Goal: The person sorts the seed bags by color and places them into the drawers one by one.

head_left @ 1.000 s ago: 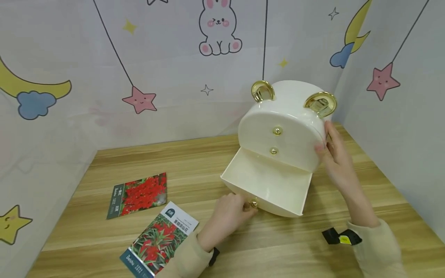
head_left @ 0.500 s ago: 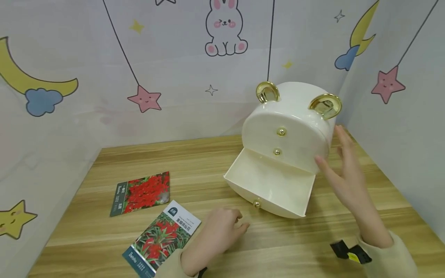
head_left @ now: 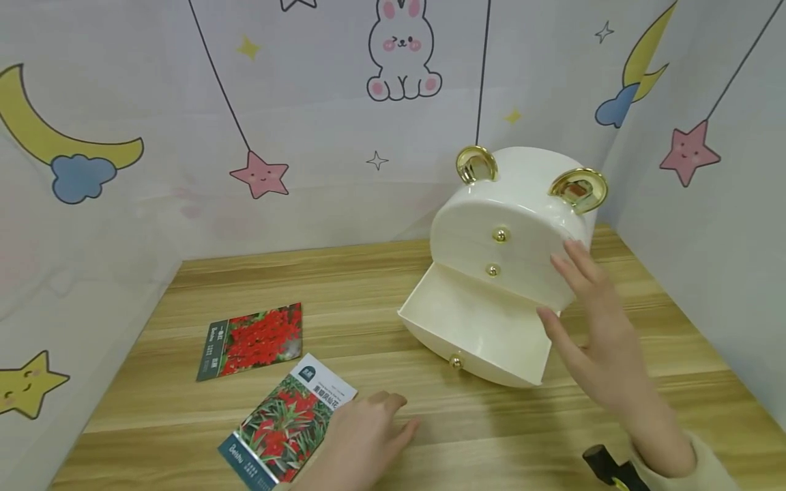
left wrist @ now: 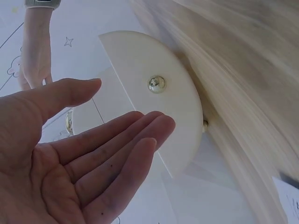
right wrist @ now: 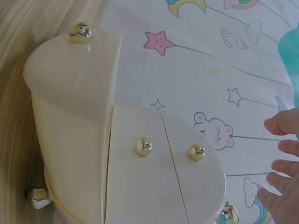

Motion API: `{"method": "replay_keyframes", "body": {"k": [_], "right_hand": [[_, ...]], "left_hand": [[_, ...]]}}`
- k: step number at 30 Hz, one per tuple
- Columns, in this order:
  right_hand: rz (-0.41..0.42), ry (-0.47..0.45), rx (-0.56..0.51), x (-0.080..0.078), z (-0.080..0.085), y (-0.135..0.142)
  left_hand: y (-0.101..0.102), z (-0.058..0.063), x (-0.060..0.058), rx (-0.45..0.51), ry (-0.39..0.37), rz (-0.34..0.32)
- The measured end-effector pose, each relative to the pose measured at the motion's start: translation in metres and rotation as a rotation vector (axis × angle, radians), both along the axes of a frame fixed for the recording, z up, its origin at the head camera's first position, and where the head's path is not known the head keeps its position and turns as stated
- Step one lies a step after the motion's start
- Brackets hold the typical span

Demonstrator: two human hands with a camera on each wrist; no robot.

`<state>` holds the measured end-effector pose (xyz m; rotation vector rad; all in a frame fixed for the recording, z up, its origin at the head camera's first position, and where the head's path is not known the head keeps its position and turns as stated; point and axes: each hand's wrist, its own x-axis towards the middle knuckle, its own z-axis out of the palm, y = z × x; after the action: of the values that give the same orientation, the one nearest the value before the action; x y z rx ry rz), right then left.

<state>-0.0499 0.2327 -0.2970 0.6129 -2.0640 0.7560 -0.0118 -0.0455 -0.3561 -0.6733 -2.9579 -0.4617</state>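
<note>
A glossy white drawer box (head_left: 516,184) with gold bear ears stands at the back right of the wooden table. Its bottom drawer (head_left: 475,327) is pulled out, gold knob at the front. My left hand (head_left: 362,436) has relaxed fingers and holds nothing; in the head view it overlaps the right edge of a seed packet (head_left: 288,423) showing red flowers. The left wrist view shows that palm (left wrist: 93,158) in front of the drawer front. With fingers spread, my right hand (head_left: 604,341) hovers beside the box's right side, overlapping the drawer's edge; it too holds nothing.
Another red-flowered seed packet (head_left: 252,341) lies farther back on the left of the table (head_left: 344,293). White walls printed with a rabbit (head_left: 402,58), stars and moons enclose the table at the back and sides.
My left hand has let go of the drawer knob and moved left and nearer to me. My right hand has come off the box's side. The drawer has stayed pulled out.
</note>
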Motion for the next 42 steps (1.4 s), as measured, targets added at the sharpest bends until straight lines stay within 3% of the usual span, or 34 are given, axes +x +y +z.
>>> {"method": "replay_keyframes", "body": {"k": [3, 9, 17, 20, 23, 27, 29, 31, 34, 36, 41, 42], "right_hand": [[0.043, 0.119, 0.058, 0.003, 0.003, -0.012], [0.095, 0.285, 0.099, 0.006, 0.009, -0.029], [0.2, 0.359, 0.215, 0.013, 0.012, -0.052], [0.23, 0.373, 0.269, 0.015, 0.011, -0.06], [0.254, 0.381, 0.316, 0.016, 0.007, -0.068], [0.284, 0.336, 0.401, 0.018, -0.002, -0.077], [0.292, 0.316, 0.446, 0.018, -0.008, -0.082], [0.303, 0.314, 0.485, 0.018, -0.014, -0.087], [0.321, 0.341, 0.54, 0.016, -0.024, -0.095], [0.335, 0.351, 0.576, 0.014, -0.03, -0.1], [0.341, 0.277, 0.676, 0.012, -0.05, -0.111], [0.336, 0.257, 0.697, 0.012, -0.054, -0.113]], "left_hand": [[-0.005, -0.002, 0.005, -0.011, 0.048, 0.034], [-0.012, -0.003, 0.014, -0.031, 0.057, 0.035], [-0.023, -0.005, 0.026, -0.096, -0.088, 0.048], [-0.028, -0.007, 0.029, -0.114, -0.088, 0.022], [-0.034, -0.012, 0.03, -0.135, -0.034, -0.019], [-0.045, -0.016, 0.035, -0.18, -0.146, -0.029], [-0.051, -0.018, 0.038, -0.179, -0.256, -0.004], [-0.056, -0.021, 0.04, -0.161, -0.302, 0.016], [-0.063, -0.027, 0.039, -0.109, -0.226, 0.025], [-0.067, -0.031, 0.039, -0.09, -0.225, 0.035], [-0.076, -0.043, 0.039, -0.08, -0.027, 0.075], [-0.077, -0.046, 0.039, -0.084, 0.051, 0.09]]}}
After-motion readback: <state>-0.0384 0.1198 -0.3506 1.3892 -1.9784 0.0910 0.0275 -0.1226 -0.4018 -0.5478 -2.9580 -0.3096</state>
